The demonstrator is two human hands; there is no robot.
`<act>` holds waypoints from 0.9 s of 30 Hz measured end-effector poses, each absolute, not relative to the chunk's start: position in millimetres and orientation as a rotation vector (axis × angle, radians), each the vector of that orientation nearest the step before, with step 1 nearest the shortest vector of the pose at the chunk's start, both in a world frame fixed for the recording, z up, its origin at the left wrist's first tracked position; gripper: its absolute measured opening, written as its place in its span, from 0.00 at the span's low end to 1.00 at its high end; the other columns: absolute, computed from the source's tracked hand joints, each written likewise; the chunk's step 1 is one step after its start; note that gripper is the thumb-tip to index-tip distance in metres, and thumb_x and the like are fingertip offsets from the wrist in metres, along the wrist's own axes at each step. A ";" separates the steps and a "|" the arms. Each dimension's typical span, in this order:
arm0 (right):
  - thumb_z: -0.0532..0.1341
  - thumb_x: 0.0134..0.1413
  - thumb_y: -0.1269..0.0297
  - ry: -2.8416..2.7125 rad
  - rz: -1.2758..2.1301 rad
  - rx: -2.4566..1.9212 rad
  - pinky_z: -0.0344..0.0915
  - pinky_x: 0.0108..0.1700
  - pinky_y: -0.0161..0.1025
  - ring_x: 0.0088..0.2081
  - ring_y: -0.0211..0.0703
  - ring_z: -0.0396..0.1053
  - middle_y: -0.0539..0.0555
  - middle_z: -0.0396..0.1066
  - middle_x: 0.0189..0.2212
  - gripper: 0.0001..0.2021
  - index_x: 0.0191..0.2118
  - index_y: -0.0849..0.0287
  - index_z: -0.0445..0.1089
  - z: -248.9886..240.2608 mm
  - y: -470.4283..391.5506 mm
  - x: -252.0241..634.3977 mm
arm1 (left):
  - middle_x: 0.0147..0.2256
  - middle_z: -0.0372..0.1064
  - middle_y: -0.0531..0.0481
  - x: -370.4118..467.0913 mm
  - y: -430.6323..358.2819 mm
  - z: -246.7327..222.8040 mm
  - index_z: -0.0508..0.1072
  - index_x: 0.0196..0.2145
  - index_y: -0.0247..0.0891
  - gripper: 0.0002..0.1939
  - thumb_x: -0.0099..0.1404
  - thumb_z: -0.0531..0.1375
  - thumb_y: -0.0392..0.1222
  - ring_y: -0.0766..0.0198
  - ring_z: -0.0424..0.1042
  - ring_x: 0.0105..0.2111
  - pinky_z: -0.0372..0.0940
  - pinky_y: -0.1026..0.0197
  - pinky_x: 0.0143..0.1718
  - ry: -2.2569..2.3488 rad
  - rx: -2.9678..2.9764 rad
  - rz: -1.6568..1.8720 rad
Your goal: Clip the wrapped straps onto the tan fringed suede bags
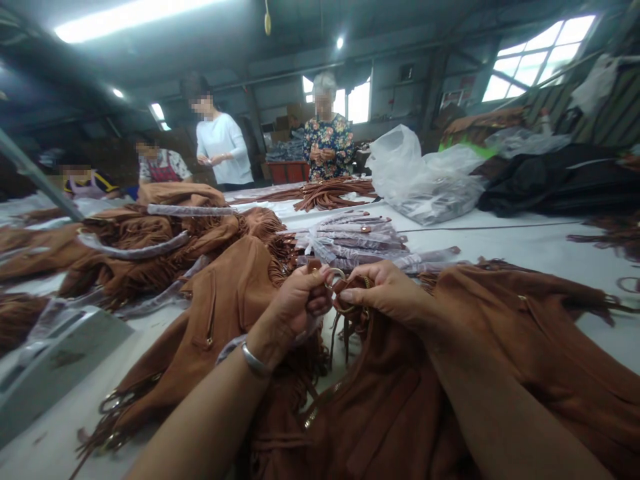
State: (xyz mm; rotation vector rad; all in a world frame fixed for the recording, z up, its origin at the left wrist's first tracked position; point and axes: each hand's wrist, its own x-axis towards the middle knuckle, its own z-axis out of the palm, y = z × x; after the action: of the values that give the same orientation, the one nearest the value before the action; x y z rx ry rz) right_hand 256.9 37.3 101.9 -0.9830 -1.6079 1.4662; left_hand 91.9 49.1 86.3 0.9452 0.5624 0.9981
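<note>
Pinched in my left hand [303,297] is the end of a brown strap [314,265] with metal hardware; a gold-coloured ring [334,277] sits between my two hands. My right hand [387,293] grips a brown leather tab [345,290] at the top corner of a brown suede bag [395,393]. That bag hangs down in front of me, its zip [315,413] showing at the opening. Thin fringe strips dangle below my fingers. Where exactly the strap end meets the ring is partly covered by my fingertips.
Brown fringed bags [230,300] lie left, another bag [500,320] right. Plastic-wrapped straps [355,237] are bundled ahead, near a clear plastic bag [420,173] and black cloth [560,180]. A grey metal box [65,367] stands left. Several people [225,147] are across the table.
</note>
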 end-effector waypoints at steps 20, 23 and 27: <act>0.65 0.43 0.61 -1.634 1.515 -0.984 0.67 0.25 0.33 0.24 0.38 0.69 0.54 0.72 0.25 0.13 0.34 0.65 0.70 104.8 45.3 271.9 | 0.18 0.55 0.61 66.6 42.2 87.1 0.61 0.34 0.38 0.11 0.59 0.58 0.46 0.78 0.49 0.12 0.44 0.73 0.12 0.873 1.149 1.016; 0.65 0.43 0.62 -1.543 1.534 -1.002 0.66 0.24 0.32 0.23 0.36 0.69 0.53 0.72 0.23 0.12 0.32 0.64 0.69 104.4 45.7 268.5 | 0.23 0.62 0.58 66.3 32.1 85.1 0.60 0.33 0.38 0.08 0.56 0.58 0.38 0.77 0.56 0.15 0.49 0.73 0.15 0.899 1.242 1.111; 0.66 0.42 0.62 -1.502 1.575 -1.000 0.64 0.21 0.29 0.21 0.34 0.67 0.51 0.70 0.21 0.12 0.31 0.64 0.69 104.7 45.9 267.4 | 0.26 0.66 0.54 67.4 34.0 84.0 0.62 0.32 0.36 0.09 0.57 0.58 0.42 0.76 0.59 0.17 0.48 0.73 0.14 0.885 1.315 1.099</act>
State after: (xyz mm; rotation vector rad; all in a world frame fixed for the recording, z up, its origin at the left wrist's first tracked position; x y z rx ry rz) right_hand 267.4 45.9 104.7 -0.9998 -1.5015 1.5746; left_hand 67.4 34.0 84.0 1.3147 0.8846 1.0989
